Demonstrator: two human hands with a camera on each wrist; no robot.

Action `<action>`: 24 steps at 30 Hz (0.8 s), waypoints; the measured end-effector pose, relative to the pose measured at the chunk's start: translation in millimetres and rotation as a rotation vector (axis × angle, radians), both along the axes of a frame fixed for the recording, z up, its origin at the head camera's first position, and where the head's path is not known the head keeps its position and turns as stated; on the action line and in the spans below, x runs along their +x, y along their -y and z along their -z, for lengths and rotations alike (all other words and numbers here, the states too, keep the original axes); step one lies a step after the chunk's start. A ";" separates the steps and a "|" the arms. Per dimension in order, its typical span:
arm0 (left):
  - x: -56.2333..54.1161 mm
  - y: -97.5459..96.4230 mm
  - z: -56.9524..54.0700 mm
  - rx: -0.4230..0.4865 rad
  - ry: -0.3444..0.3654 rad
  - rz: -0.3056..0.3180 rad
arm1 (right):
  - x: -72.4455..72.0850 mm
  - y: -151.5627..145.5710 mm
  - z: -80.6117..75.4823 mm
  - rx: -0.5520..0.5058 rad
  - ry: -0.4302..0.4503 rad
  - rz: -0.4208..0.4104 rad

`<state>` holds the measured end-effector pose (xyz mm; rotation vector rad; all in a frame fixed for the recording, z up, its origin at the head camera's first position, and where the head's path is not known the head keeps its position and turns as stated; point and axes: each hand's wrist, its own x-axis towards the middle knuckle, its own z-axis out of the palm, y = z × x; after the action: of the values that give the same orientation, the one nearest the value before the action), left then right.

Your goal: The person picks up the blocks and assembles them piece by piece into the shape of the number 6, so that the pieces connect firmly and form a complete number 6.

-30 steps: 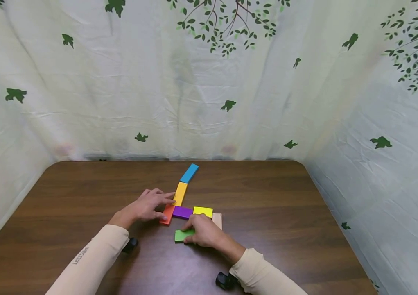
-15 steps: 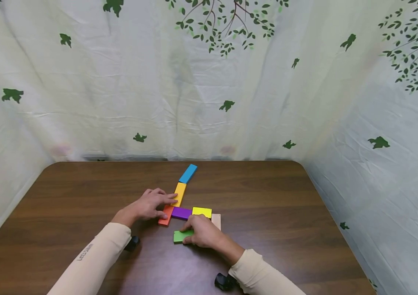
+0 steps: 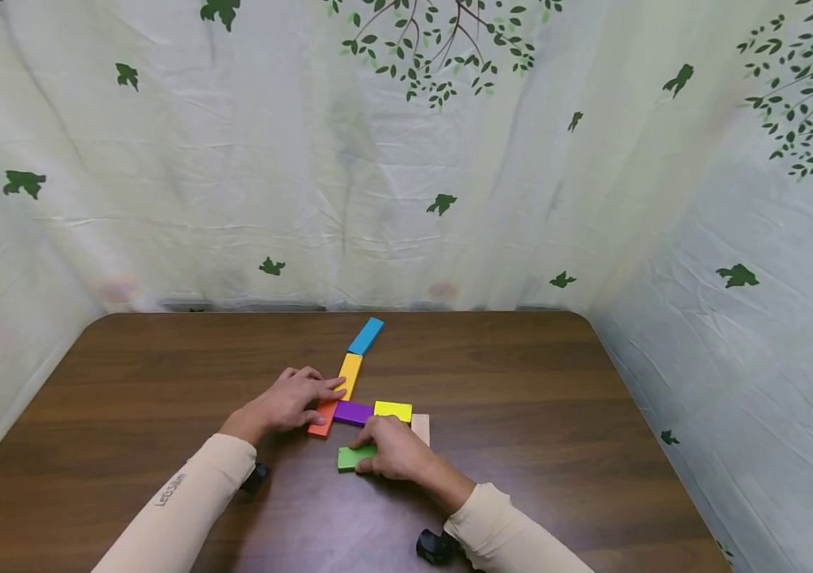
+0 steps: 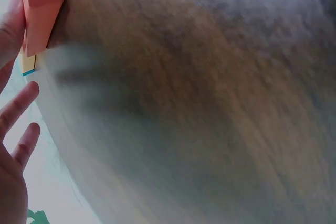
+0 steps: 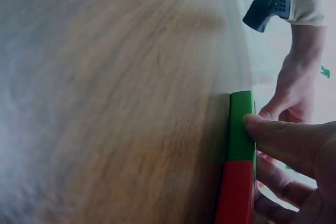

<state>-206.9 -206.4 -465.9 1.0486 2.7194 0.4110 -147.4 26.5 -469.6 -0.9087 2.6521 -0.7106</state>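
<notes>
Flat on the table, my left hand rests with fingers extended, the thumb touching an orange-red block and the fingertips on an amber block. A blue block continues that line at the far end. From the orange-red block, a purple block, a yellow block and a pale wood block run rightward. Nearer the body, my right hand pinches a green block between thumb and fingers. A red block abuts the green one in the right wrist view; in the head view it is hidden.
The brown wooden table has its far edge close beyond the blue block. A white leaf-print curtain surrounds the back and sides. Black wrist cameras sit under both sleeves, low over the table.
The head view has shifted slightly. Both hands keep their places on the blocks, and the blocks show no clear movement.
</notes>
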 end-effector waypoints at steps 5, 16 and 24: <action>0.1 0.7 0.0 -0.019 0.009 -0.006 | -1.5 0.4 -2.4 0.013 -0.007 -0.023; 0.4 -1.0 -1.3 -0.023 0.017 -0.001 | -5.0 -7.0 -0.8 -0.017 0.012 -0.084; 0.6 -0.1 -4.6 -0.014 0.030 -0.010 | -5.7 -6.4 -0.5 -0.038 0.048 -0.069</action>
<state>-206.3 -206.3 -461.4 1.0179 2.6981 0.4047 -153.0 32.9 -469.1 -0.9759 2.5598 -0.7598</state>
